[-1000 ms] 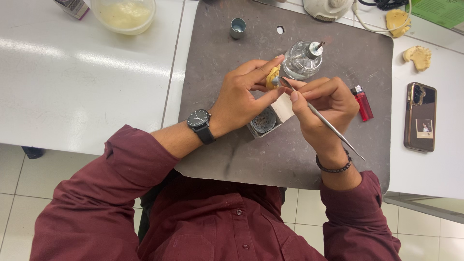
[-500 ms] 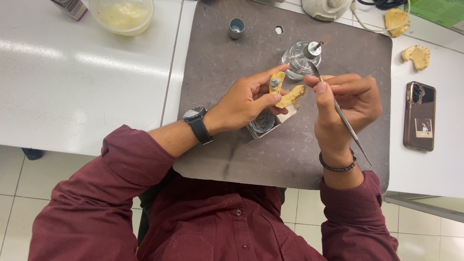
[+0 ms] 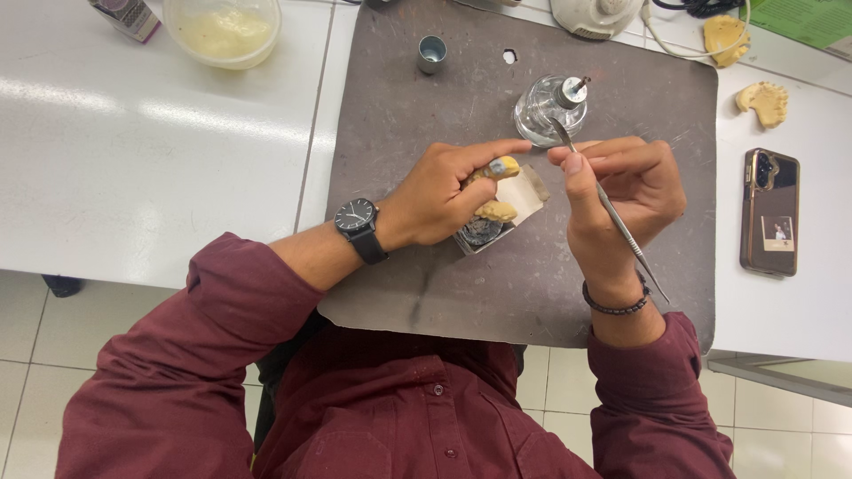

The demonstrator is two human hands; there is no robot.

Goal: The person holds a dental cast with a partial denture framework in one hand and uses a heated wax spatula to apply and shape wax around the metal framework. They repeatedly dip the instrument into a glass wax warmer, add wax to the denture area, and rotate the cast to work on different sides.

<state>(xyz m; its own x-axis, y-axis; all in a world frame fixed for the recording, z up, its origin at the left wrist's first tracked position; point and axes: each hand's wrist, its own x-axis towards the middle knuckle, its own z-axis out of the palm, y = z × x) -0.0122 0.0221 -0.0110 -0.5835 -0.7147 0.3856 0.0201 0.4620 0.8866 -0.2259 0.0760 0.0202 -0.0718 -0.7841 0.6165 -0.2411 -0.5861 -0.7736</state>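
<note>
My left hand (image 3: 444,191) holds a small yellow tooth-shaped model (image 3: 499,168) between thumb and fingers, over a small open box (image 3: 497,222) that lies on the grey mat (image 3: 426,115). My right hand (image 3: 621,200) grips a thin metal carving tool (image 3: 612,213) like a pen. The tool's tip points up toward the wick of a glass spirit lamp (image 3: 548,108) just beyond both hands. A dark watch (image 3: 358,217) sits on my left wrist, a bead bracelet (image 3: 614,306) on the right.
A small metal cup (image 3: 432,53) stands on the mat's far side. A bowl of pale yellow paste (image 3: 222,27) sits on the white bench at far left. Yellow plaster casts (image 3: 763,99) and a phone (image 3: 770,211) lie to the right.
My right hand has lifted the tool's tip away from the model toward the lamp's wick. My left hand has lowered slightly and turned the model.
</note>
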